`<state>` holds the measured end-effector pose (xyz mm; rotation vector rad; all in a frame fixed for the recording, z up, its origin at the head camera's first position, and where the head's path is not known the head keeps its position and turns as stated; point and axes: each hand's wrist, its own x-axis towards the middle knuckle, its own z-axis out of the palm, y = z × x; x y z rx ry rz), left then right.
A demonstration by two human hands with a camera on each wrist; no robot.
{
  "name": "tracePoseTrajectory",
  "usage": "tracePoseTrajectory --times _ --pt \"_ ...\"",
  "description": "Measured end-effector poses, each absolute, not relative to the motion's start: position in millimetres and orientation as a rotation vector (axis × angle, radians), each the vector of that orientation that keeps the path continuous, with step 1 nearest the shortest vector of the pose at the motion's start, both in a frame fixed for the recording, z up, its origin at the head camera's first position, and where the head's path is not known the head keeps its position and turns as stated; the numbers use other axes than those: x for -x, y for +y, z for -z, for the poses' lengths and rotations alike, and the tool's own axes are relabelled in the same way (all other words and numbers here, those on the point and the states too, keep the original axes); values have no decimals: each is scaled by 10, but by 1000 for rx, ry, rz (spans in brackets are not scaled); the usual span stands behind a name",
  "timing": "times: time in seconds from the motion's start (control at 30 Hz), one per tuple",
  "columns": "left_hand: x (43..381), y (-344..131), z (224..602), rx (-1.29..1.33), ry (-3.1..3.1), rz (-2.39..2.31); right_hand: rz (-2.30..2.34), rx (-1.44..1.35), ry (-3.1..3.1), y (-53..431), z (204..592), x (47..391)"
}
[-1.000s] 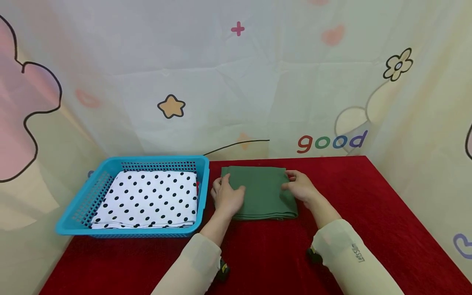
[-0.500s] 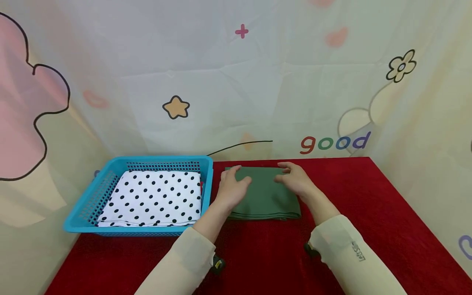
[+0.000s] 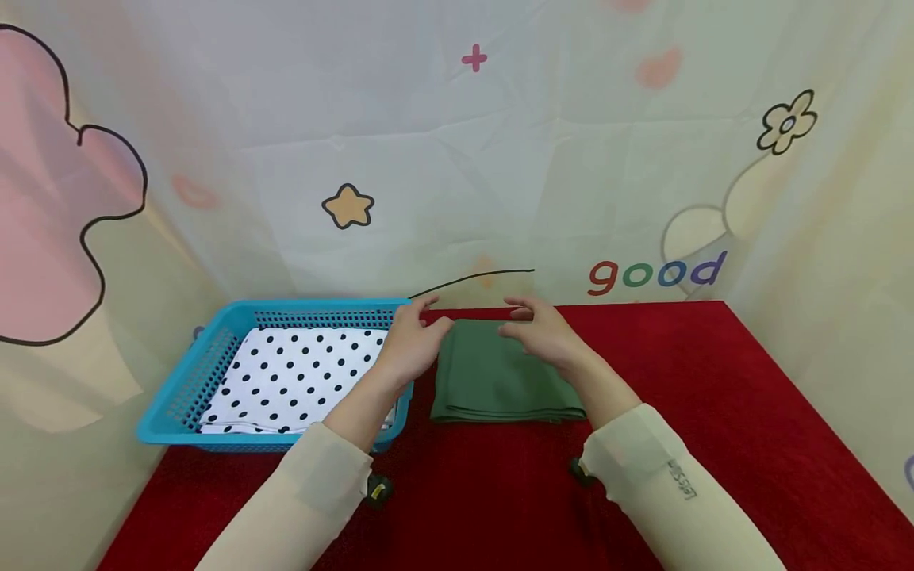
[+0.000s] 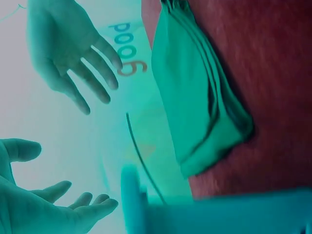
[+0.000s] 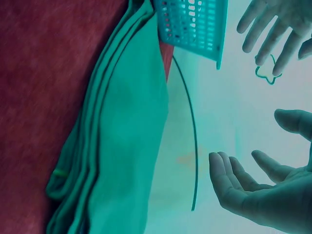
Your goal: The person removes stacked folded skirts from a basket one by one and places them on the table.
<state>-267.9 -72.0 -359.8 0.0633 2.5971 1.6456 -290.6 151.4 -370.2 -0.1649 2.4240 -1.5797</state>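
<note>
The word "good" [image 3: 657, 274] stands in coloured letters on the curtain [image 3: 443, 174] facing me; the small dark lettering on my right sleeve [image 3: 657, 468] is hard to read. The folded green cloth [image 3: 496, 377] lies on the red table [image 3: 685, 381], below my raised hands. My right hand [image 3: 548, 335] hovers over its right part, my left hand [image 3: 412, 342] over the right rim of the blue basket [image 3: 160, 424]. Both have loosely bent fingers, grasping nothing.

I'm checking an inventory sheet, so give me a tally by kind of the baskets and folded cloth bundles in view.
Baskets: 1, the blue basket
Folded cloth: 2, the green bundle and the polka-dot bundle
Total: 3
</note>
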Motion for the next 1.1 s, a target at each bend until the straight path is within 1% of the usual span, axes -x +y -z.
tracePoseTrajectory --times 0.27,0.6,0.8,1.1 --pt "2717 -1227 3499 -42 2665 -1572 1592 218 2381 1215 3593 2883" --pt "2702 -1887 3502 45 2720 -1379 1508 267 2414 836 3548 2860" --pt "2659 -2185 3530 86 2732 -1301 1424 236 2491 597 3530 2865" --pt "2599 -2619 3520 106 2784 -1170 1393 295 2495 216 3481 2865"
